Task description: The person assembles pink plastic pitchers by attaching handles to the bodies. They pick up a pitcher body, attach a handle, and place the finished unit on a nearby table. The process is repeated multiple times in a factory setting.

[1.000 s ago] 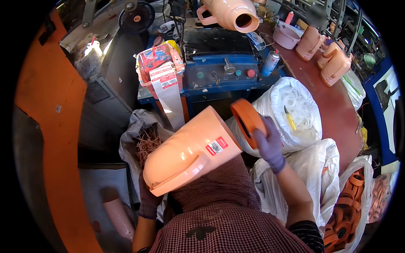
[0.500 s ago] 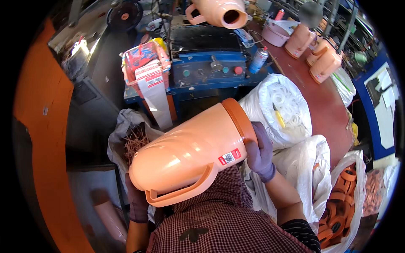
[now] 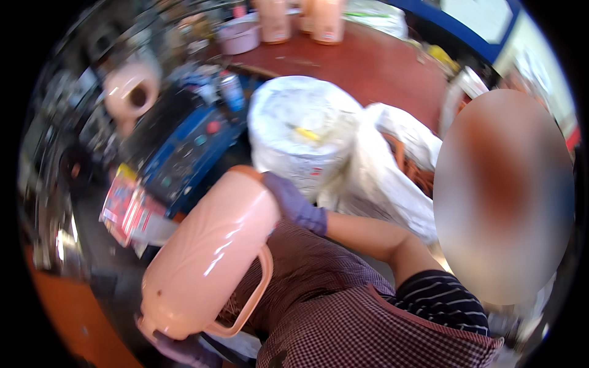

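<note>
At mid-frame your purple-gloved right hand (image 3: 293, 202) is gripping, bare right forearm (image 3: 363, 237) slanting; at lower left your purple-gloved left hand (image 3: 186, 351) is gripping.

Red-brown tabletop (image 3: 380, 61) near blue frame (image 3: 451, 29)

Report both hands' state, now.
Left hand: holding the pink jug at its lower end.
Right hand: holding the jug's other end, by the orange ring; fingers partly hidden.

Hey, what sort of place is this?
Probably a small factory or workshop: there's a blue metal machine with coloured push buttons, a white plastic sack holding orange-brown parts, and several peach plastic vessels standing on a red-brown tabletop.
</note>
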Available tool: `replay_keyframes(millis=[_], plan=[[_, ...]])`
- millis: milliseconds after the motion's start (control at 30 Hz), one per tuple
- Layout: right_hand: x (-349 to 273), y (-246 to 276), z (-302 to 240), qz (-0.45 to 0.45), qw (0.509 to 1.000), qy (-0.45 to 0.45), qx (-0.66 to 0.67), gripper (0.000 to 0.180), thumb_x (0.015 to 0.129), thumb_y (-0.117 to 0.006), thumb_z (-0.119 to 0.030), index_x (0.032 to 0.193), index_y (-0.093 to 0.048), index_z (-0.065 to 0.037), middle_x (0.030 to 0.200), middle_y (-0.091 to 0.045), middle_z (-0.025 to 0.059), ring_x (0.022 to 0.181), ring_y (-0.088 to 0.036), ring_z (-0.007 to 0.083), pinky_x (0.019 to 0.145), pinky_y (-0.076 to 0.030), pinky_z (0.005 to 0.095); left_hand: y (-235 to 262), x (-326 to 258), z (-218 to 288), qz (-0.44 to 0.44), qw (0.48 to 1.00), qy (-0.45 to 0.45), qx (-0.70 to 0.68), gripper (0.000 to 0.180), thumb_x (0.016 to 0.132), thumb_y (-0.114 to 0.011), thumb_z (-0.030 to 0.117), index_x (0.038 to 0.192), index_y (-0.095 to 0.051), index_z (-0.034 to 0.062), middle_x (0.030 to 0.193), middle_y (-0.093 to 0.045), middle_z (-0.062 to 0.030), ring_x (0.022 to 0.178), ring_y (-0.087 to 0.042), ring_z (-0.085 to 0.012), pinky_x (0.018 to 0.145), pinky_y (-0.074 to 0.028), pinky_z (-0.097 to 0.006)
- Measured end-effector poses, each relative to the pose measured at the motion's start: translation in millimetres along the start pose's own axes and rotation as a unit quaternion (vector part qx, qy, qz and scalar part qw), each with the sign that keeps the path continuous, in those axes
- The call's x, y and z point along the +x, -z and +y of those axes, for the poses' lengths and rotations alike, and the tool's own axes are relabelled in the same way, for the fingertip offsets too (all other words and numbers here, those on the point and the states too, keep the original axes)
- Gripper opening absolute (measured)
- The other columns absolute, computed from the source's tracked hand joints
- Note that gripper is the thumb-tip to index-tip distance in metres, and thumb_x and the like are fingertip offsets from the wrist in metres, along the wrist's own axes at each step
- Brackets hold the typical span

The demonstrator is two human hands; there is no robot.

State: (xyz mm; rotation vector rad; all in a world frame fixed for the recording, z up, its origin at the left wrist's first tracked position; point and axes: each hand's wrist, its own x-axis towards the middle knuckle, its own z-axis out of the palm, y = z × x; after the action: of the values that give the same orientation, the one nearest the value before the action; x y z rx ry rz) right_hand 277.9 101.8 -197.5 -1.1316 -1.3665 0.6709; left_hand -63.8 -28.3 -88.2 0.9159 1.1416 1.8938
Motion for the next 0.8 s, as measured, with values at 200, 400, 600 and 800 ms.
replay_keyframes(millis=[200, 400, 600, 800], plan=[[7.6, 90.6, -34.4, -0.033, 0.997, 0.036, 0.065, 0.041, 0.102, -0.047, -0.023, 0.137, -0.052, -0.004, 0.121, -0.062, 0.0096, 0.109, -0.059, 0.0189, 0.097, -0.046, 0.0318, -2.3, 34.3, -20.6, -0.063, 0.982, -0.104, 0.146, 0.049, 0.102, -0.039, 0.037, 0.136, -0.047, 0.0029, 0.135, -0.053, -0.0134, 0.125, -0.052, -0.0242, 0.105, -0.041, -0.040], [-37.8, 79.5, -46.4, -0.016, 0.986, -0.061, 0.156, 0.038, 0.104, -0.049, -0.018, 0.140, -0.051, -0.004, 0.143, -0.051, 0.0123, 0.128, -0.053, 0.0232, 0.108, -0.042, 0.0346, 5.4, 47.8, -51.3, -0.140, 0.941, -0.130, 0.278, 0.047, 0.103, -0.039, 0.036, 0.135, -0.047, 0.0030, 0.134, -0.054, -0.0135, 0.124, -0.053, -0.0237, 0.105, -0.041, -0.040], [-28.9, 227.2, -122.6, -0.114, 0.798, 0.137, -0.576, 0.028, 0.088, -0.055, -0.011, 0.115, -0.063, -0.011, 0.123, -0.060, 0.0115, 0.115, -0.059, 0.0250, 0.107, -0.041, 0.0406, 28.1, 85.3, -45.7, -0.288, 0.957, 0.028, -0.003, 0.046, 0.104, -0.041, 0.033, 0.135, -0.048, -0.0004, 0.133, -0.055, -0.0148, 0.123, -0.054, -0.0237, 0.105, -0.041, -0.039], [-70.4, 317.2, -21.1, -0.323, 0.579, 0.118, -0.739, 0.027, 0.085, -0.055, -0.015, 0.112, -0.060, -0.015, 0.104, -0.061, 0.0013, 0.112, -0.057, 0.0198, 0.119, -0.026, 0.0487, -40.0, 37.9, -62.8, -0.196, 0.901, -0.043, 0.385, 0.070, 0.089, -0.063, 0.033, 0.144, -0.041, -0.0047, 0.139, -0.051, -0.0207, 0.124, -0.052, -0.0302, 0.104, -0.042, -0.039]])
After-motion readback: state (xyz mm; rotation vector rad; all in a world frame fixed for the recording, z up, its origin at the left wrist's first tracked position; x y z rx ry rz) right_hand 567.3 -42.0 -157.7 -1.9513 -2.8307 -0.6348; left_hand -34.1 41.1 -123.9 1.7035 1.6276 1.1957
